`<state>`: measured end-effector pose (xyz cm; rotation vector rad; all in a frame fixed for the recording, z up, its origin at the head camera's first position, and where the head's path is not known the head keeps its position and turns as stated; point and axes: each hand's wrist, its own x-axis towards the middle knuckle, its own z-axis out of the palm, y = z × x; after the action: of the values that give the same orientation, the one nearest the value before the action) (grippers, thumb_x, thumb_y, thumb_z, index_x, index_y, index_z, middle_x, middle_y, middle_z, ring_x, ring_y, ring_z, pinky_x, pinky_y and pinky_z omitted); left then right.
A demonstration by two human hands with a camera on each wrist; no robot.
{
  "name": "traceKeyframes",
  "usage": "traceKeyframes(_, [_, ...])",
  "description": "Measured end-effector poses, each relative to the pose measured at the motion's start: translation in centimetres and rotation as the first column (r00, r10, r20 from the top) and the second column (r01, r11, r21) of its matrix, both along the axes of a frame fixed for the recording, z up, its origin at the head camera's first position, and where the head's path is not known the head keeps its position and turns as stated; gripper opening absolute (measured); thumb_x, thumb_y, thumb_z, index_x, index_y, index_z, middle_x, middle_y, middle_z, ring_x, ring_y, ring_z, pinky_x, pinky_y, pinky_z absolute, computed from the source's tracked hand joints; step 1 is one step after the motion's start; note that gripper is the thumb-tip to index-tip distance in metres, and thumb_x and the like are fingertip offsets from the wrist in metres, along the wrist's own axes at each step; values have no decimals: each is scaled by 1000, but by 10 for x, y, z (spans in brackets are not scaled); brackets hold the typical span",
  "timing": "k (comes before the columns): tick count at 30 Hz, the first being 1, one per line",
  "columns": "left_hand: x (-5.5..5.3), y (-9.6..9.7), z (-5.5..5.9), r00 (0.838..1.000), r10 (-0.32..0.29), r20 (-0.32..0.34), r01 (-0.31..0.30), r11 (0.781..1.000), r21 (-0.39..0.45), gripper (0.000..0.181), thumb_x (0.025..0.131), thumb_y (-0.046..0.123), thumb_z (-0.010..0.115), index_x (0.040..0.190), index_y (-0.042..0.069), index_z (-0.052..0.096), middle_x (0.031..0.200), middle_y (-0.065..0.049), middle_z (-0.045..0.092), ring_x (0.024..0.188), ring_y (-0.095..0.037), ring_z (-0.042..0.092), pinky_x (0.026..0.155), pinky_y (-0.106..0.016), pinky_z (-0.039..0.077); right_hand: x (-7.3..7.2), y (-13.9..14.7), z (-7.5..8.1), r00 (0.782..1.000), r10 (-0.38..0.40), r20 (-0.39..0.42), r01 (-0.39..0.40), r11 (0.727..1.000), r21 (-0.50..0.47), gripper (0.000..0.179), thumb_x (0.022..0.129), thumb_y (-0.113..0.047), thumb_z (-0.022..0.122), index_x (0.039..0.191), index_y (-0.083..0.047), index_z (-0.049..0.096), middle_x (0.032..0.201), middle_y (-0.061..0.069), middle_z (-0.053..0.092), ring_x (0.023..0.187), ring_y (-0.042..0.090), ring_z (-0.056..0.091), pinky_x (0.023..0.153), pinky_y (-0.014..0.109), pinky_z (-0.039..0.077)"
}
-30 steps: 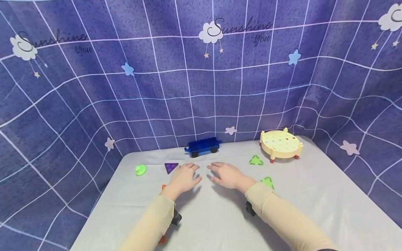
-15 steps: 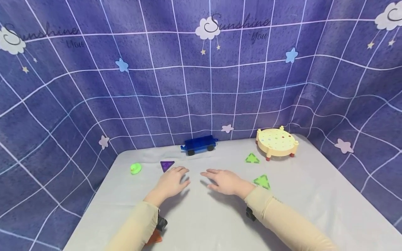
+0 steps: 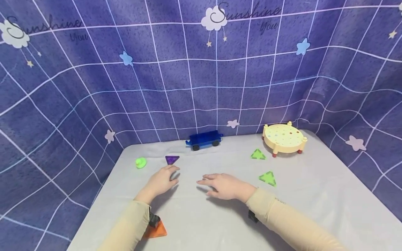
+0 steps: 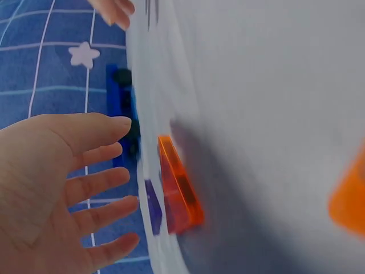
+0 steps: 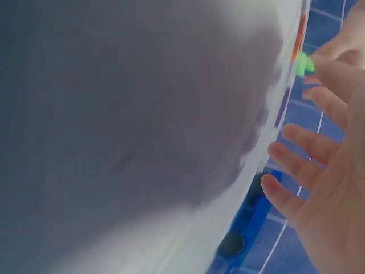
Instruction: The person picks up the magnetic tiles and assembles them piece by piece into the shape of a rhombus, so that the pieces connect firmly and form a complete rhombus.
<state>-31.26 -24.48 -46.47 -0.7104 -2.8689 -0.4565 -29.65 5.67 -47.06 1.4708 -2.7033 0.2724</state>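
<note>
My left hand [image 3: 159, 182] hovers over the grey cloth with its fingers loosely spread, just below a purple triangle tile [image 3: 171, 159]. It holds nothing. In the left wrist view, an orange triangle tile [image 4: 178, 188] lies past the fingers, and another orange piece [image 4: 351, 200] is cut off at the right edge. Beneath my left cuff in the head view, part of an orange tile [image 3: 158, 230] shows. My right hand [image 3: 224, 186] is likewise spread and without a thing in it, left of a green triangle tile [image 3: 268, 178].
At the back stands a blue wheeled toy wagon [image 3: 205, 140]. A green toy duck [image 3: 141, 162] sits at the left. A second green triangle [image 3: 258, 154] lies near a cream round pegboard with short legs [image 3: 284, 138] at the back right. Patterned blue curtain [image 3: 201, 76] encloses the table.
My left hand has drawn left and back toward me, away from the right hand. The right hand has come slightly nearer me. More of the orange tile and the nearer green triangle shows.
</note>
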Motion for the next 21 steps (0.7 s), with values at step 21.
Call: traceKeyframes(21, [10, -22, -9, 998, 1, 59, 2, 999, -36, 31, 81, 11, 82, 111, 7, 72, 116, -12, 69, 112, -35, 64, 100, -51, 48, 63, -81, 0, 902, 430, -25, -417, 886, 202, 58, 104, -47, 53, 158, -33, 38, 162, -9, 35, 146, 8, 33, 111, 30, 38])
